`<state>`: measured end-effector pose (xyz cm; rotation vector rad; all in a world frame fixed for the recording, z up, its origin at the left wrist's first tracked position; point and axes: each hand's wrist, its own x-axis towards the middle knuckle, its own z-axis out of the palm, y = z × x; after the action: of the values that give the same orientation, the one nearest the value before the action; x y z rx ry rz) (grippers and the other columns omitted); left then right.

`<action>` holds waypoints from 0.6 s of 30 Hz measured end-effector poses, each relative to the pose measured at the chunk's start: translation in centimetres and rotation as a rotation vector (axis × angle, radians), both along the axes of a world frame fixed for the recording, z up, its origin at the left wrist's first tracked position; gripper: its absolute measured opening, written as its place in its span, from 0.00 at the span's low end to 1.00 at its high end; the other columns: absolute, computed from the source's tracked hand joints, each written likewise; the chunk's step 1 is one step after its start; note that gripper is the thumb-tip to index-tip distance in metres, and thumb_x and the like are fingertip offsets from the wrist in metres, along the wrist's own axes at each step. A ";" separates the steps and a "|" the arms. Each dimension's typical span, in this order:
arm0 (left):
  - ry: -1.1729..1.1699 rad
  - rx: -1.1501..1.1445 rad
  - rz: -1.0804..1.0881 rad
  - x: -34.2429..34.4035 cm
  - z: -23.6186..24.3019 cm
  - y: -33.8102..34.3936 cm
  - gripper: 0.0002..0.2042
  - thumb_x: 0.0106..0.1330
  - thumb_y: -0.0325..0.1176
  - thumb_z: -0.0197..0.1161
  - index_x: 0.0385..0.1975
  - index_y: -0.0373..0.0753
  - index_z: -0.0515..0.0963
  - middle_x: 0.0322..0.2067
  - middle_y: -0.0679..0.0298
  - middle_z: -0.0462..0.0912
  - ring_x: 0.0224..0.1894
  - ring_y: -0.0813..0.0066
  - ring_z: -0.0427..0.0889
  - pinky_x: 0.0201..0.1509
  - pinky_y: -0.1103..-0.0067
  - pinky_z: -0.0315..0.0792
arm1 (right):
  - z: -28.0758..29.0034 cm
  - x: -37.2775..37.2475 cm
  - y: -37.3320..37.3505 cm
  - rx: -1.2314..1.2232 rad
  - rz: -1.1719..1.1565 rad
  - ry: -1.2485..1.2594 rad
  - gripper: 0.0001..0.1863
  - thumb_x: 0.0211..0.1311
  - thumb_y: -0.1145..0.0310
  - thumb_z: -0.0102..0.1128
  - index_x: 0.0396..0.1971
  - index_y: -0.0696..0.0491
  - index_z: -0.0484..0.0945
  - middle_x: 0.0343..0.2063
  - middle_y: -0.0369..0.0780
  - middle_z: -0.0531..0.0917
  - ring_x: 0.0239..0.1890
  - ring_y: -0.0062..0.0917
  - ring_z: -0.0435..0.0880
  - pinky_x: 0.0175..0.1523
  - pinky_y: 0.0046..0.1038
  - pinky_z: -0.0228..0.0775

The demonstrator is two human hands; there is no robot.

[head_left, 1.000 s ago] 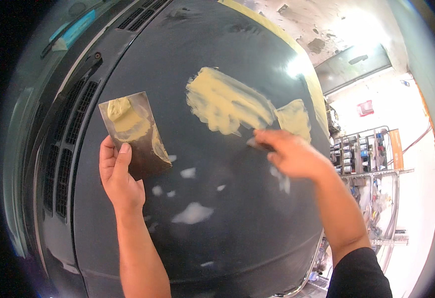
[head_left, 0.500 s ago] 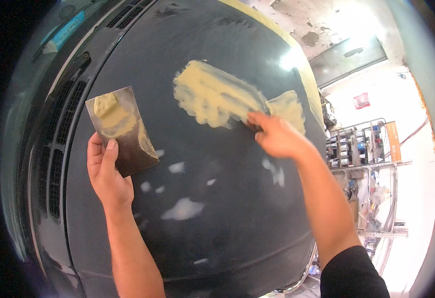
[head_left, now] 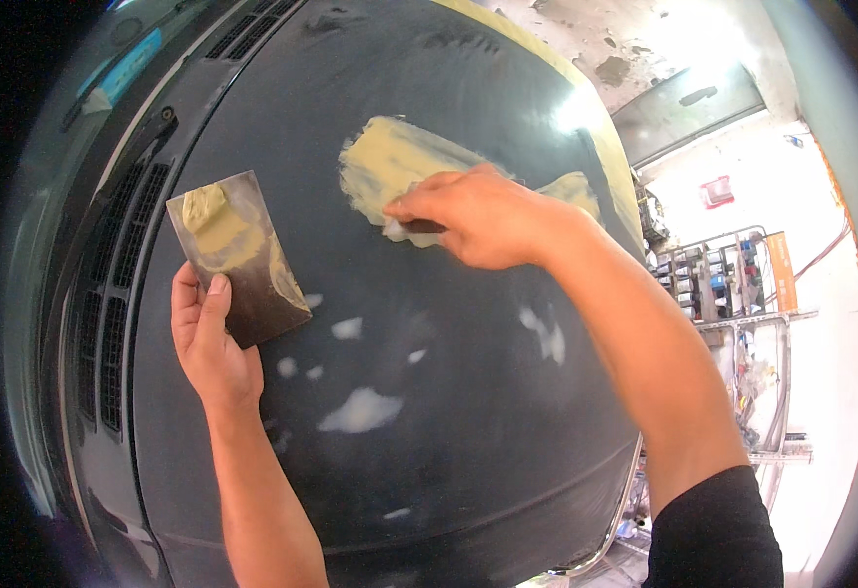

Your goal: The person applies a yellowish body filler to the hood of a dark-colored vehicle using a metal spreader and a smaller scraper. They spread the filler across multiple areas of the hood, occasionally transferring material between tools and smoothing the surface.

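My left hand [head_left: 215,343] is closed on the lower end of a flat rectangular putty plate [head_left: 252,309], held tilted above the left part of a dark car hood [head_left: 488,431]. A lump of yellowish body filler [head_left: 205,210] sits at the plate's top corner, with a thinner smear below it. Over the hood, my right hand [head_left: 483,220] has its fingers pinched at the lower edge of a wide filler patch [head_left: 385,152]. Under those fingers shows a thin dark putty spreader [head_left: 421,226], mostly hidden. The forearm partly covers a smaller filler patch [head_left: 573,189].
Several pale sanded spots [head_left: 360,412] mark the hood. Masking tape [head_left: 613,167] runs along its far right edge. Dark vent grilles [head_left: 115,333] and a windshield lie at left. Beyond the hood, a metal rack [head_left: 708,279] holds cans and bottles.
My right hand has moved left along the large filler patch, from its right end to its lower left edge. My left hand and the plate have barely moved.
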<state>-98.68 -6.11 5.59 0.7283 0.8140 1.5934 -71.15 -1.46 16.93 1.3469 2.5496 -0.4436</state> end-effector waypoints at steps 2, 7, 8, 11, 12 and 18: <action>-0.016 0.002 0.001 0.1 0.2 0.0 0.14 0.66 0.24 0.50 0.51 0.33 0.69 0.45 0.60 0.78 0.46 0.73 0.78 0.53 0.75 0.71 | 0.5 0.5 -0.4 -0.041 0.004 -0.070 0.30 0.51 0.80 0.50 0.58 0.46 0.69 0.54 0.40 0.75 0.56 0.34 0.73 0.60 0.36 0.58; -0.026 -0.019 0.002 0.1 0.2 -0.1 0.13 0.66 0.24 0.50 0.50 0.33 0.69 0.45 0.60 0.78 0.47 0.73 0.78 0.54 0.75 0.72 | 1.0 4.1 -2.6 -0.138 -0.039 -0.108 0.31 0.49 0.81 0.50 0.58 0.47 0.70 0.53 0.40 0.75 0.56 0.33 0.73 0.60 0.37 0.57; -0.007 -0.022 0.021 0.1 0.2 -0.1 0.13 0.66 0.24 0.50 0.50 0.33 0.69 0.45 0.60 0.78 0.47 0.73 0.78 0.54 0.75 0.72 | 0.8 5.2 -3.1 -0.138 -0.046 -0.096 0.31 0.49 0.81 0.50 0.58 0.47 0.70 0.53 0.40 0.75 0.56 0.34 0.73 0.60 0.37 0.57; -0.006 -0.029 0.003 0.1 0.5 -0.3 0.12 0.66 0.26 0.51 0.49 0.34 0.70 0.44 0.61 0.78 0.47 0.75 0.77 0.54 0.77 0.69 | 0.7 7.8 -4.7 -0.152 -0.070 -0.074 0.31 0.49 0.81 0.51 0.58 0.48 0.69 0.54 0.41 0.75 0.56 0.35 0.73 0.60 0.37 0.59; -0.014 -0.031 -0.015 0.1 0.6 -0.3 0.12 0.66 0.27 0.52 0.49 0.34 0.70 0.44 0.61 0.78 0.47 0.76 0.77 0.54 0.79 0.68 | 0.7 8.7 -5.2 -0.160 -0.078 -0.069 0.32 0.49 0.81 0.52 0.59 0.49 0.69 0.54 0.41 0.75 0.57 0.36 0.72 0.59 0.38 0.59; 0.000 -0.040 -0.008 0.3 0.6 -0.3 0.12 0.66 0.28 0.52 0.48 0.34 0.70 0.43 0.62 0.78 0.47 0.77 0.76 0.55 0.79 0.67 | 2.7 12.5 -10.4 -0.100 -0.607 0.503 0.31 0.54 0.77 0.56 0.61 0.54 0.64 0.58 0.42 0.73 0.61 0.30 0.70 0.61 0.33 0.64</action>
<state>-98.40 -6.43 6.17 0.7025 0.8397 1.5654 -58.65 -11.89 19.66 2.1895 2.3553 -1.1230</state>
